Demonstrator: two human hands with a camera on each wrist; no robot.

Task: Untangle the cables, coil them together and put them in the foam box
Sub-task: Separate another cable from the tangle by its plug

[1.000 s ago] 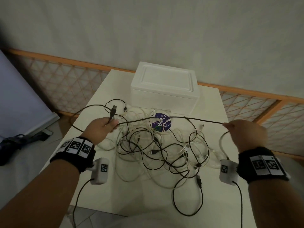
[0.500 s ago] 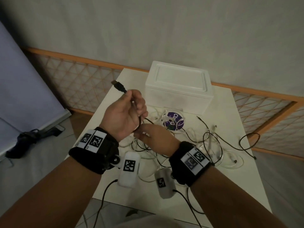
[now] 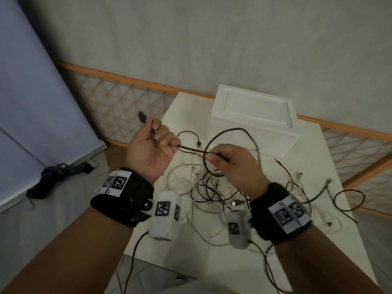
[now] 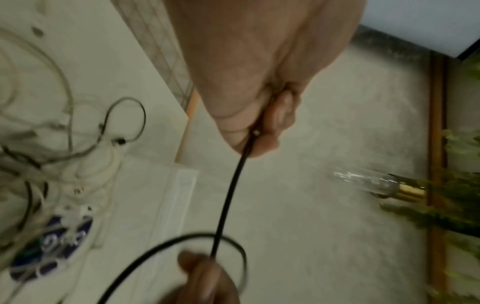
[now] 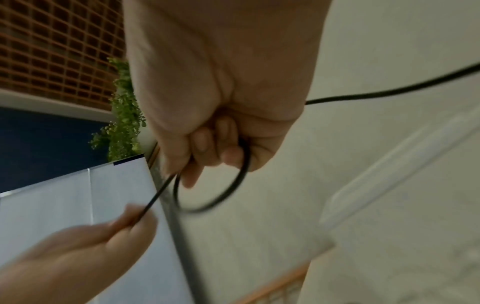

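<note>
1 white table [image 3: 331, 240], grey wall [image 3: 212, 39]

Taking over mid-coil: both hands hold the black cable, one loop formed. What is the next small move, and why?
Probably bring the right hand to the left hand and hand it the loop. The left grips the black cable near its plug; the rest trails over the cable pile, and the foam box remains lidded.

Setting: probably home room or patio: plaster wall [image 3: 191, 39], orange lattice railing [image 3: 118, 98], potted greenery [image 5: 124, 107] (blurred), white table [image 3: 318, 240].
</note>
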